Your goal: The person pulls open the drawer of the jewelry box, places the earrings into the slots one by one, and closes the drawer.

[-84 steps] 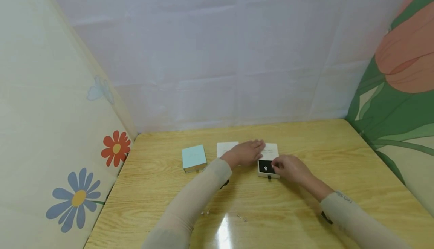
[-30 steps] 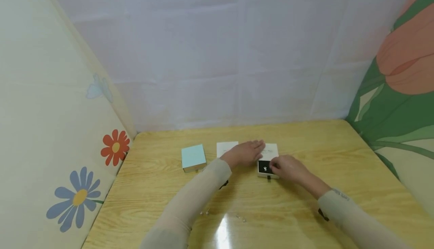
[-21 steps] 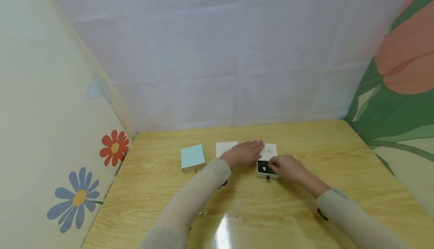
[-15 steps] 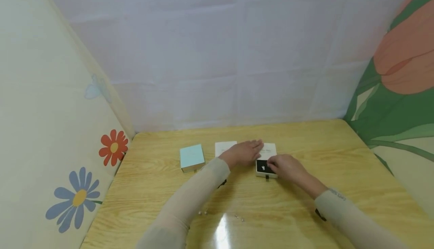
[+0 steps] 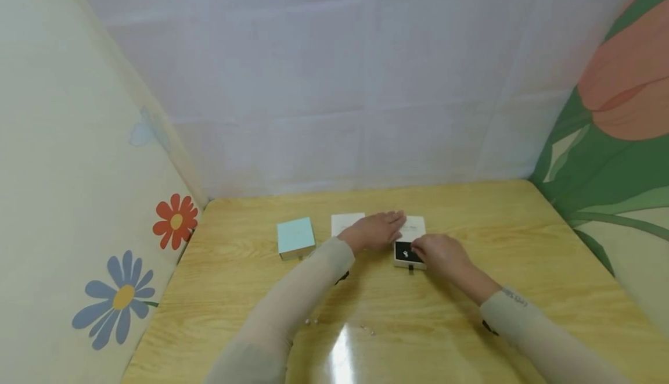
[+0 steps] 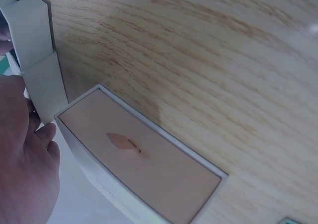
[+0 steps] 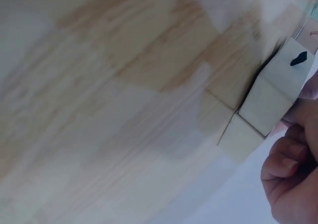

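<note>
In the head view, a small white drawer box [image 5: 414,228] stands at the centre right, its drawer [image 5: 410,265] pulled out toward me. A shiny silver earring [image 5: 406,254] shows against the drawer's black lining. My left hand [image 5: 373,232] rests at the box's left side, with fairly straight fingers reaching over its top. Over the right part of the lining, my right hand [image 5: 446,256] pinches a tiny piece, seemingly an earring, mostly hidden by the fingertips. The right wrist view shows the drawer's black pull tab [image 7: 298,58] and curled fingers [image 7: 283,160] beside the box.
A second white box [image 5: 345,221] sits partly behind my left forearm; its beige drawer front [image 6: 164,169] has a pull tab. Farther left is a light blue box [image 5: 295,236]. Small earrings [image 5: 368,330] lie near the table's front, with more small pieces [image 5: 308,322] beside my left sleeve.
My right fingertips have shifted slightly left over the black lining. My left hand keeps its place on the box. The whole view has tilted a little.
</note>
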Available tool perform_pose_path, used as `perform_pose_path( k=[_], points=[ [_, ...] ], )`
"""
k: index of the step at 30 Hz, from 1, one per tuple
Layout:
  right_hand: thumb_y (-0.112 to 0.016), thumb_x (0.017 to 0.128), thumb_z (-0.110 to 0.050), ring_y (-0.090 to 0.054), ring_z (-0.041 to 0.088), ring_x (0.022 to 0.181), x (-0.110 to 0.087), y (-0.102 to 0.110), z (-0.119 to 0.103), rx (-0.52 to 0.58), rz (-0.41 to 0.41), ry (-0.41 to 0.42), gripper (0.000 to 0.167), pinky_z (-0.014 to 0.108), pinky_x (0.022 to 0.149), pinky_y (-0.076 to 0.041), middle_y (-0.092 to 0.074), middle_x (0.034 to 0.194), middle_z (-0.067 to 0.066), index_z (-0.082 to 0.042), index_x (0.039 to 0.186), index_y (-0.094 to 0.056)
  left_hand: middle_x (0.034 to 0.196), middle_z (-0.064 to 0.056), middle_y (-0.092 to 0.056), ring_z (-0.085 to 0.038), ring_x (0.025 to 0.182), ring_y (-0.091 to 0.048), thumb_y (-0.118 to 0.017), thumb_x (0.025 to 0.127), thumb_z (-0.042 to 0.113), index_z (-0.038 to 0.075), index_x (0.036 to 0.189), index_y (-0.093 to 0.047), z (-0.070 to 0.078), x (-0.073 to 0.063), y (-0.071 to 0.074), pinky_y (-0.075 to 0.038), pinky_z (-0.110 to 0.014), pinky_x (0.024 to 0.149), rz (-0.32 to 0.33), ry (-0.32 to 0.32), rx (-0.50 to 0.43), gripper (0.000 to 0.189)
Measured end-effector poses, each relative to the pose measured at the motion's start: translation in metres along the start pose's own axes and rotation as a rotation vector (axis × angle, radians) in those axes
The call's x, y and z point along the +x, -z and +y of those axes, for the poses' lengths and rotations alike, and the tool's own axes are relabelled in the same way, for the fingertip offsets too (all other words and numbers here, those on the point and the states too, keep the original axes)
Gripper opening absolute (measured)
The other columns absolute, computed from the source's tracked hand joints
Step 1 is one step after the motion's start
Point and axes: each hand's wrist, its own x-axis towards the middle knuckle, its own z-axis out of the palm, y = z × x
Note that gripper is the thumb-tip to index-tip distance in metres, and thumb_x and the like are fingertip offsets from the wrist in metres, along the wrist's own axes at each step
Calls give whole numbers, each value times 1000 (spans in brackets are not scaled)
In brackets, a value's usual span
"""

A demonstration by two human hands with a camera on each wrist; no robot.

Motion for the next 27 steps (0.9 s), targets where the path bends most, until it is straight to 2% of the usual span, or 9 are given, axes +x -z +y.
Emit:
perform_pose_path(
  k=[6,17,22,27],
  points=[
    [-72,93,-14,-65,18,62,1,-2,-1,-50,-24,31,9,35,57,-58,-72,74,3,-11,86,-76,171,-4,-8,-19,157,-12,-18,113,38,11,164,-10,0,1,-2,-13,-29,127,-5,-7,3,58],
    [-71,93,-11,-70,22,72,-1,-9,5,78,-28,-31,7,41,68,-61,-75,84,6,-7,92,-78,171,-3,-7,-18,157,-11,-18,113,38,12,164,-9,1,3,-5,-11,-29,127,-6,-4,-8,58],
    [-70,93,-10,-70,22,74,-2,-7,6,112,-40,-28,8,41,69,-61,-75,85,6,-6,93,-77,171,-2,-7,-18,157,-11,-18,113,39,13,164,-8,0,5,-4,-11,-28,127,-5,9,18,58],
    [-70,93,-8,-71,23,78,-2,-2,6,130,-86,-18,8,41,73,-62,-75,88,8,-4,96,-77,171,-3,-7,-18,157,-11,-17,113,39,12,164,-9,1,6,-3,-11,-29,127,-9,11,25,58]
  ],
)
